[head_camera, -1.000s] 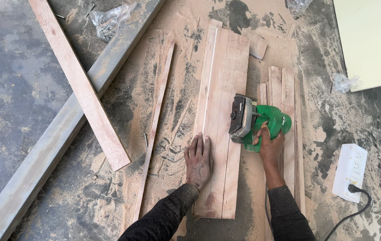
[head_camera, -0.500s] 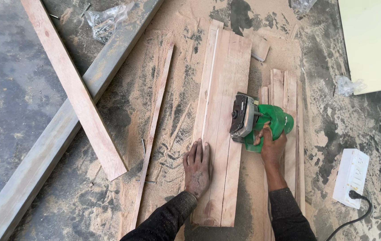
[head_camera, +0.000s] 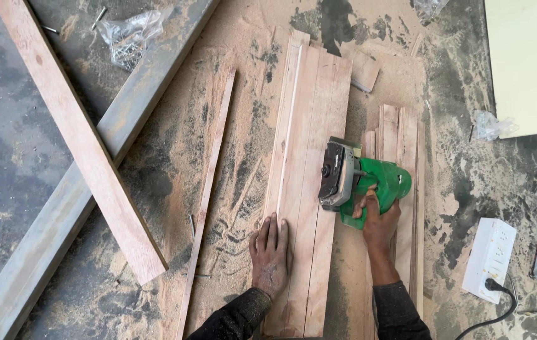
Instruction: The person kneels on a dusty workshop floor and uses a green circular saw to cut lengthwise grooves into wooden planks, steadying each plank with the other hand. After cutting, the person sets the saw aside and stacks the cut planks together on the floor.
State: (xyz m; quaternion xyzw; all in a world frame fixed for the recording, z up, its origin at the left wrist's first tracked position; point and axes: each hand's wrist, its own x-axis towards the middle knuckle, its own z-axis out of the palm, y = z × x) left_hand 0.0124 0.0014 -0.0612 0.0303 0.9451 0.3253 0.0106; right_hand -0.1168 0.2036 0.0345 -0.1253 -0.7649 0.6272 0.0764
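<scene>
We see a green power saw (head_camera: 369,182) sitting at the right edge of a wide wooden board (head_camera: 309,182), roughly halfway along its length, its grey metal guard against the board's side. The board lies lengthwise on a sawdust-covered floor (head_camera: 231,157), running away from the person. The right hand (head_camera: 378,220) grips the saw's green body from behind, fingers curled tightly around it. The left hand (head_camera: 270,255) lies flat, palm down, on the near left part of the board, fingers pressed together and pointing away. Both forearms are in dark sleeves. Just right of the saw, a stack of narrow wooden strips (head_camera: 401,157) lies parallel to the board. Left of the board, a thin wooden strip (head_camera: 209,195) lies on the sawdust, slightly angled. Further left, a long plank (head_camera: 79,138) rests diagonally across a grey beam (head_camera: 101,151). A clear plastic bag of nails (head_camera: 131,39) sits near the top left. At the right, a white power strip (head_camera: 489,258) with a black plug in it lies on the floor, and a pale yellow panel (head_camera: 530,63) fills the upper right corner.
</scene>
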